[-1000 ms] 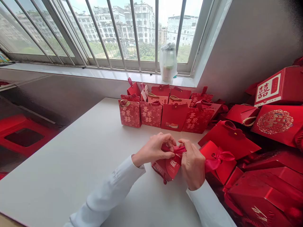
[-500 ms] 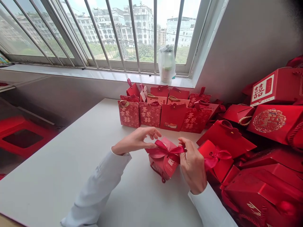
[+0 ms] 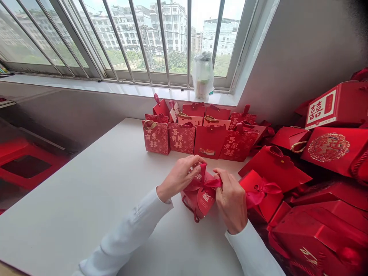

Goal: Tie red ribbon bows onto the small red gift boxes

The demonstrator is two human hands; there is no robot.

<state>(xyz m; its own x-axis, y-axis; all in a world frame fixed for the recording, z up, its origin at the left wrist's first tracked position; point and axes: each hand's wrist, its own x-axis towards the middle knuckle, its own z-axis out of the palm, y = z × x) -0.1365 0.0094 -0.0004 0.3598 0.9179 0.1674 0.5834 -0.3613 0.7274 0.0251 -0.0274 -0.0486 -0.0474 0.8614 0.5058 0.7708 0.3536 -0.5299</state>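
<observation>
A small red gift box [image 3: 206,202] with overlapping petal flaps and pale lettering stands on the white table in front of me. Across its top runs a dark pink ribbon [image 3: 209,183], tied in the middle. My left hand [image 3: 184,173] reaches over the box's left side, its thumb and fingers pinching an upright loop of the ribbon. On the other side, my right hand [image 3: 231,197] is closed on the ribbon's right part, close against the box. A red twisted cord hangs at the box's lower front.
Rows of red gift bags [image 3: 209,141] stand at the back of the white table [image 3: 94,199]. Stacked red boxes [image 3: 324,230] crowd the right side, one with a ribbon bow [image 3: 263,189]. A bagged jar [image 3: 202,76] sits on the sill; a red stool [image 3: 27,165] is at left.
My left hand has moved right and closed on the ribbon, pulling a loop upright. My right hand keeps its hold and has shifted slightly left.
</observation>
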